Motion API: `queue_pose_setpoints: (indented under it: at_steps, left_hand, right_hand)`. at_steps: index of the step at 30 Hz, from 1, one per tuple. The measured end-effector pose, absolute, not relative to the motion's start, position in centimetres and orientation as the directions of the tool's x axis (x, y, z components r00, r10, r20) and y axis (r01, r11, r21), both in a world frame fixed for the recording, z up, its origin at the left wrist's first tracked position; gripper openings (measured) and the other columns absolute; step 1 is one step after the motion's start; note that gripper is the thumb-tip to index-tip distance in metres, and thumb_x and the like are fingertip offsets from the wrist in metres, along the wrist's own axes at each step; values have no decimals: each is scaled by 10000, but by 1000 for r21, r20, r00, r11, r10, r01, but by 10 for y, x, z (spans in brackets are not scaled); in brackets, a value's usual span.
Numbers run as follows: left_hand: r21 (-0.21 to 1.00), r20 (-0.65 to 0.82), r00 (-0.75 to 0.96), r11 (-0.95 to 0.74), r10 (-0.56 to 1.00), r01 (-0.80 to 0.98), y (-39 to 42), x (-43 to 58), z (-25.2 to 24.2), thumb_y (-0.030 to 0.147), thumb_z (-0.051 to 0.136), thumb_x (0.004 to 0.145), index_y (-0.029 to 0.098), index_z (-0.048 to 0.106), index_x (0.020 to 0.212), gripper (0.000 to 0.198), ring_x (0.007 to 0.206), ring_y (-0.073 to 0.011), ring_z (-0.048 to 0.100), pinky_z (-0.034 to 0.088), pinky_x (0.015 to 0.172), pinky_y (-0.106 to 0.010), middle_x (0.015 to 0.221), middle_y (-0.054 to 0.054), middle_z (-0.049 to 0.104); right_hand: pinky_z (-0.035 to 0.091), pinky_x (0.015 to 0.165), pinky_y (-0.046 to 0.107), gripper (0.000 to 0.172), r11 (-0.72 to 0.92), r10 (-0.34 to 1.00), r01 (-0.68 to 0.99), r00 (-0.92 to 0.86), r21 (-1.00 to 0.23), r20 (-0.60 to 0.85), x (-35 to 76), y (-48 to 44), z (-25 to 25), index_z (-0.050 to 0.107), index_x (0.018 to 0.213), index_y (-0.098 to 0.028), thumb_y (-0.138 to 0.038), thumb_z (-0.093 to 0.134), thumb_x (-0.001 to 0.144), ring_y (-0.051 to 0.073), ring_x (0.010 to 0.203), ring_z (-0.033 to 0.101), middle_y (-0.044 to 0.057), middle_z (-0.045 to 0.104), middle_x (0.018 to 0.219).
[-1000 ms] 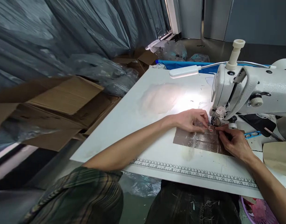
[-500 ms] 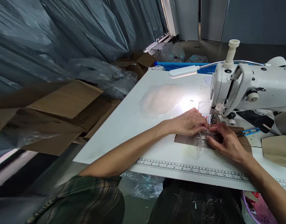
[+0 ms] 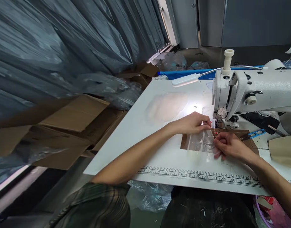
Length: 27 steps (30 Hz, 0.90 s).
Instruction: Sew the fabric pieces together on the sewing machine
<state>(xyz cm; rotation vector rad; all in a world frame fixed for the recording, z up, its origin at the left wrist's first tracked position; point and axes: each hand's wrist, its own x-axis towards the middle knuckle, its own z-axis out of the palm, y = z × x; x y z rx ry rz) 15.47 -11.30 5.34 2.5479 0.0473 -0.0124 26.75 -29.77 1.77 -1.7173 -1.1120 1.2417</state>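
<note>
A thin, see-through white fabric (image 3: 199, 142) lies over a brown plate (image 3: 184, 142) in front of the white sewing machine (image 3: 269, 85). My left hand (image 3: 195, 123) pinches the fabric's upper edge just left of the presser foot (image 3: 217, 123). At the fabric's right side, my right hand (image 3: 232, 146) has its fingers curled together on the edge; the lower fingertips are slightly blurred. Blue-handled thread snips (image 3: 256, 133) lie right of that hand, near the machine's base.
A printed ruler (image 3: 207, 177) runs along the front of the white table (image 3: 126, 142). The lamp (image 3: 185, 80) lights the sewing area. An open cardboard box (image 3: 65, 117) stands at the left, and a beige piece (image 3: 283, 150) lies at the right. A pink basket (image 3: 261, 212) sits below.
My hands have moved apart: the right has drawn down toward me, while the left stays by the presser foot. More sheer fabric shows between them. The view has shifted slightly.
</note>
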Motion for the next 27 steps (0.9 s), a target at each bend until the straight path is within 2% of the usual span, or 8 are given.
queue_pose_setpoints:
  at_steps: [4,6,9,12,14,18,23,27]
  left_hand:
    - [203,-25,999,-979,29,33,-105,189,47,268,575,883,201,713,893,153,785,-180,635,449,657,-262,868,-37,695]
    - [154,22,999,-988,33,29,-101,199,42,257,586,872,189,705,935,150,843,-205,627,464,697,-284,914,-56,678]
    - [100,132,990,-995,44,30,-98,196,34,238,606,868,171,676,998,162,914,-232,609,474,784,-335,981,-79,655]
    - [11,329,944,-1000,18,15,-102,175,28,162,531,901,168,662,942,137,891,-213,606,469,811,-370,1020,-90,658]
    - [15,422,894,-985,-149,-171,-108,157,26,173,500,931,178,655,898,159,825,-172,609,478,781,-345,986,-68,680]
    - [144,395,820,-854,-414,-501,-121,129,23,309,547,957,191,654,985,162,849,-153,643,521,750,-303,1010,-60,710]
    - [257,388,896,-909,-215,-329,-126,127,9,271,343,1046,159,591,914,302,722,-132,639,526,652,-264,843,-56,700]
    - [415,380,924,-898,26,-145,-130,133,5,331,334,1044,163,529,871,310,580,-102,557,449,534,-214,701,-2,615]
  right_hand:
    - [374,480,281,87,-383,896,768,443,-513,-6,265,-291,18,588,879,-192,-278,574,874,194,561,621,80,690,707]
    - [353,504,283,148,-366,892,859,434,-358,128,264,-291,14,618,996,-194,-281,580,882,207,628,630,102,712,825]
    - [356,531,262,178,-244,925,923,314,-298,215,265,-295,5,669,957,-222,-293,508,938,184,698,628,89,705,891]
    - [400,564,258,249,-195,930,934,274,-299,247,268,-297,-3,708,953,-229,-315,475,959,178,730,627,82,695,891]
    - [448,606,275,269,-188,928,925,277,-331,247,270,-298,-5,720,1013,-228,-328,477,957,190,756,639,90,701,909]
    - [523,727,351,322,-230,938,876,315,-424,142,273,-295,2,711,1125,-221,-307,458,946,234,860,677,118,711,1018]
    - [540,818,356,328,-195,961,791,273,-579,50,289,-294,16,720,1075,-188,-231,458,884,214,874,689,98,729,982]
    - [543,749,317,284,-138,942,750,301,-646,147,297,-305,15,708,936,-189,-215,434,865,172,745,662,50,717,834]
